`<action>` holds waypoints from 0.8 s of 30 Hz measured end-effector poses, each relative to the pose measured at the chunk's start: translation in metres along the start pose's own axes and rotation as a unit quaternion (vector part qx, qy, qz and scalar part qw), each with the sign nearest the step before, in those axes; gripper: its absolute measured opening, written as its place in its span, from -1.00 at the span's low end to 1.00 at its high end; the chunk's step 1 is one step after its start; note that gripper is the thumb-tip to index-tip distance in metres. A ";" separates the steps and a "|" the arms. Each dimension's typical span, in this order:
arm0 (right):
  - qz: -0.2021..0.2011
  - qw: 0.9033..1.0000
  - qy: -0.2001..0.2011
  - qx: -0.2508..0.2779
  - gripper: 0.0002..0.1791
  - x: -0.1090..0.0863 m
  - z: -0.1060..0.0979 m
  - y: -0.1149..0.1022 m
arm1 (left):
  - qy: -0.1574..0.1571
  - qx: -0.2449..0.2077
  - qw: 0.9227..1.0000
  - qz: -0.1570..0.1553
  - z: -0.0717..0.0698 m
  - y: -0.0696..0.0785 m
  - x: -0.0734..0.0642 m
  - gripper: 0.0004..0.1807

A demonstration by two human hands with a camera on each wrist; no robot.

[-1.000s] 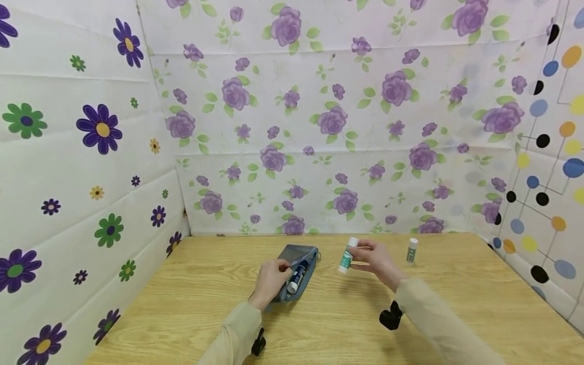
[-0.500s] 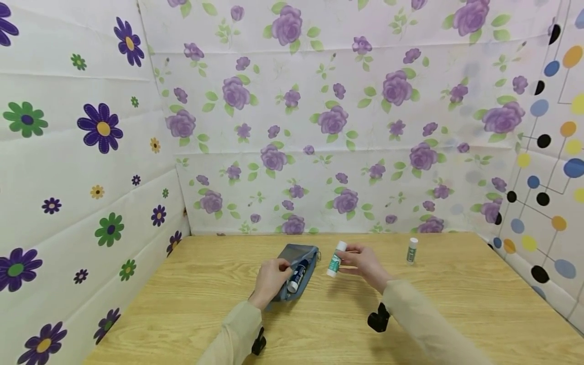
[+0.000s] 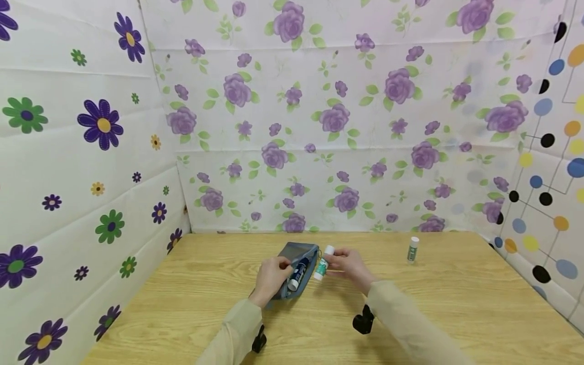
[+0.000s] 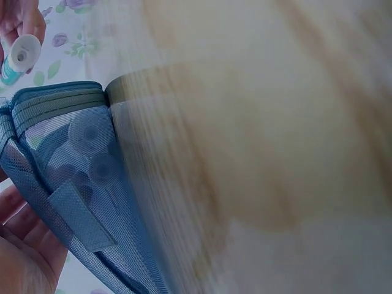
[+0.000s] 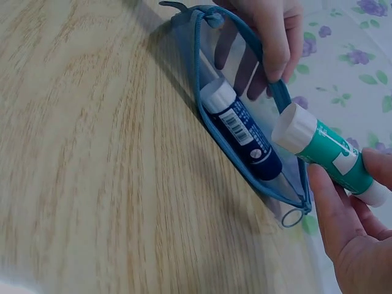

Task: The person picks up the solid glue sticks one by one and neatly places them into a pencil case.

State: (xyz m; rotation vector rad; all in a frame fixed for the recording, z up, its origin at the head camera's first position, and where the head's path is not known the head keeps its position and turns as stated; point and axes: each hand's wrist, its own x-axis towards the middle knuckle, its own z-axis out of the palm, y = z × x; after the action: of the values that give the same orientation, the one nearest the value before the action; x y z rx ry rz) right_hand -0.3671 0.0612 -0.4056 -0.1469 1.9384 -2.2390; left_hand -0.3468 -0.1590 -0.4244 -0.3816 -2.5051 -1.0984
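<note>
My left hand [image 3: 271, 278] pinches the edge of a blue mesh zipper pouch [image 5: 202, 58], holding its mouth apart. Inside it lies a dark blue glue stick [image 5: 244, 130] with a white cap. Through the mesh in the left wrist view, round ends of things show in the pouch [image 4: 79, 217]. My right hand [image 3: 350, 266] grips a green and white glue stick [image 5: 334, 153] between thumb and fingers, tilted, right at the pouch's zipped rim near the ring pull [image 5: 293, 217]. In the left wrist view the glue stick's white end [image 4: 24, 52] faces the camera.
Another green and white glue stick [image 3: 412, 250] stands upright on the wooden table [image 3: 182, 304] at the right. Flower-patterned cloth [image 3: 255, 126] hangs behind the table, with more patterned cloth at both sides.
My right hand has moved left with the green glue stick, from apart from the pouch to right beside it. The left hand has stayed at the pouch.
</note>
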 end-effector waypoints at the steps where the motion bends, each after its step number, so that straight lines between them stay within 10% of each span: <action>1: 0.000 1.000 -0.002 0.001 -0.51 0.000 0.001 0.001 | 0.000 0.000 1.000 0.000 0.000 0.000 0.000 -0.89; 24: 0.045 0.998 0.006 -0.035 -0.66 0.001 0.037 0.009 | 0.003 0.010 1.000 0.007 0.001 0.000 0.000 -0.89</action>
State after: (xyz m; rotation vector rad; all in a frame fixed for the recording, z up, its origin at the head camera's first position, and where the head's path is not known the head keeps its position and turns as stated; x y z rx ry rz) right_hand -0.3609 0.0237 -0.4093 -0.0545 1.9889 -2.1225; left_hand -0.3470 -0.1576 -0.4250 -0.3895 -2.5021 -1.0669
